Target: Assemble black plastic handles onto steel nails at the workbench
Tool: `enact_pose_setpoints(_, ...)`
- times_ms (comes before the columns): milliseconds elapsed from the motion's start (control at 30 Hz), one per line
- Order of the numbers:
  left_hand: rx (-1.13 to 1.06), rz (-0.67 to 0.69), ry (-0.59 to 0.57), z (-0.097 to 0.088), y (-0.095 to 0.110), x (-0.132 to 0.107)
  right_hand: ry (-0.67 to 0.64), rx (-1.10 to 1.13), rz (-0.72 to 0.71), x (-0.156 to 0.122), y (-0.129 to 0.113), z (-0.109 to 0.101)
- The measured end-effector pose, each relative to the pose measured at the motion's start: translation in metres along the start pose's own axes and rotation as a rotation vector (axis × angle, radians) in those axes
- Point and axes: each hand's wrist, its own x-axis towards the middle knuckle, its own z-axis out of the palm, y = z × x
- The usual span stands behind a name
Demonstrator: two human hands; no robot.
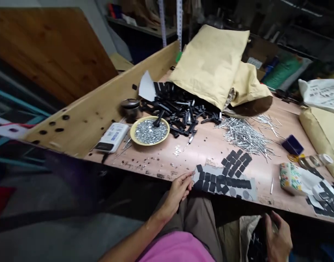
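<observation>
My left hand is at the table's front edge, its fingers pressed together at the left end of a grey backing sheet. Rows of black rounded pads lie on that sheet, and more pads spread behind it. What the left fingertips pinch, if anything, is too small to make out. Low on the right, my right hand is curled at the mouth of an open sack below the table edge. Dark parts and thin metal pieces show inside. Its fingers partly hide whatever they hold.
A yellow bowl of small metal pieces stands beside a white scale. Black plastic parts are heaped under a paper sack. Thin metal rods lie piled to the right, near a blue box and a tissue pack.
</observation>
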Motion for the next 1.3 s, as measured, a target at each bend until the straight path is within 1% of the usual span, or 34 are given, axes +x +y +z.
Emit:
enact_pose_setpoints(33,-0.020,0.001,0.020,-0.004,-0.001,0.000,-0.005,0.099,-0.118,0.010,-0.030,0.012)
enact_pose_setpoints(67,-0.037,0.002,0.044,-0.009,-0.001,0.000,-0.068,0.196,-0.245,0.019,-0.063,0.025)
enact_pose_setpoints(100,-0.049,0.004,0.067,-0.013,-0.001,-0.001,-0.159,0.289,-0.377,0.027,-0.099,0.039)
enact_pose_setpoints(167,-0.063,0.016,0.118,-0.022,0.002,-0.002,-0.389,0.430,-0.605,0.039,-0.168,0.072)
enact_pose_setpoints(200,-0.067,0.025,0.145,-0.027,0.005,-0.002,-0.475,0.457,-0.693,0.042,-0.199,0.090)
enact_pose_setpoints(233,-0.071,0.035,0.170,-0.031,0.008,-0.002,-0.533,0.453,-0.766,0.043,-0.226,0.108)
enact_pose_setpoints(300,-0.076,0.054,0.214,-0.039,0.014,-0.002,-0.607,0.352,-0.842,0.042,-0.267,0.139)
enact_pose_setpoints(333,-0.078,0.061,0.231,-0.043,0.017,-0.002,-0.623,0.262,-0.844,0.041,-0.282,0.152)
enact_pose_setpoints(400,-0.083,0.067,0.251,-0.050,0.023,0.000,-0.645,0.067,-0.817,0.038,-0.302,0.170)
enact_pose_setpoints(500,-0.092,0.057,0.259,-0.057,0.029,0.003,-0.665,-0.131,-0.805,0.034,-0.315,0.182)
enact_pose_setpoints(567,-0.100,0.046,0.252,-0.060,0.031,0.007,-0.671,-0.167,-0.854,0.034,-0.319,0.184)
enact_pose_setpoints(633,-0.114,0.031,0.229,-0.061,0.033,0.012,-0.678,-0.133,-0.879,0.035,-0.320,0.184)
enact_pose_setpoints(667,-0.121,0.019,0.213,-0.061,0.034,0.014,-0.688,-0.081,-0.859,0.036,-0.320,0.183)
enact_pose_setpoints(700,-0.128,0.004,0.195,-0.060,0.036,0.016,-0.707,0.000,-0.807,0.037,-0.319,0.181)
enact_pose_setpoints(767,-0.135,-0.032,0.154,-0.057,0.038,0.018,-0.794,0.249,-0.609,0.039,-0.317,0.176)
enact_pose_setpoints(800,-0.133,-0.046,0.131,-0.055,0.040,0.019,-0.872,0.405,-0.482,0.040,-0.315,0.172)
enact_pose_setpoints(900,-0.110,-0.065,0.050,-0.049,0.043,0.019,-1.167,0.834,-0.125,0.044,-0.306,0.157)
enact_pose_setpoints(967,-0.087,-0.066,0.000,-0.044,0.043,0.018,-1.307,1.000,0.016,0.047,-0.300,0.147)
enact_pose_setpoints(1033,-0.065,-0.061,-0.031,-0.041,0.043,0.016,-1.371,1.079,0.085,0.049,-0.295,0.139)
enact_pose_setpoints(1133,-0.027,-0.042,-0.052,-0.036,0.043,0.014,-1.398,1.128,0.119,0.052,-0.290,0.129)
enact_pose_setpoints(1200,0.005,-0.034,-0.069,-0.035,0.043,0.012,-1.388,1.139,0.107,0.054,-0.286,0.124)
enact_pose_setpoints(1300,0.056,-0.014,-0.105,-0.033,0.042,0.011,-1.365,1.134,0.041,0.057,-0.280,0.119)
